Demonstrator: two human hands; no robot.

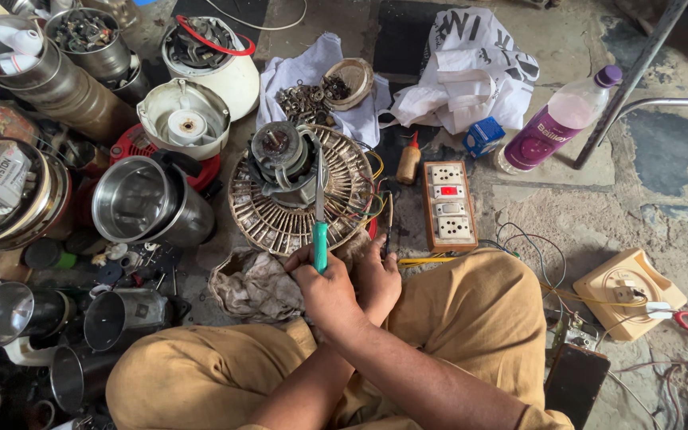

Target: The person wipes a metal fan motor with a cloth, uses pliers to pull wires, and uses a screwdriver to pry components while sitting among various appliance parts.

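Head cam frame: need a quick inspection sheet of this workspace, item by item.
Surface: rough concrete floor, dusty; the person sits on it.
Job's things: green-handled screwdriver with its tip on a motor sitting on a round fan grille.
Clutter: steel jars, white appliance base, dirty rag, pile of small parts on white cloth, plastic bottle.
Grippers: left hand grips the screwdriver handle; right hand rests by the grille edge, grip unclear.
Cables: coloured wires from the motor; loose wires beside a wooden switch board.
Surroundings: metal stand legs at upper right.
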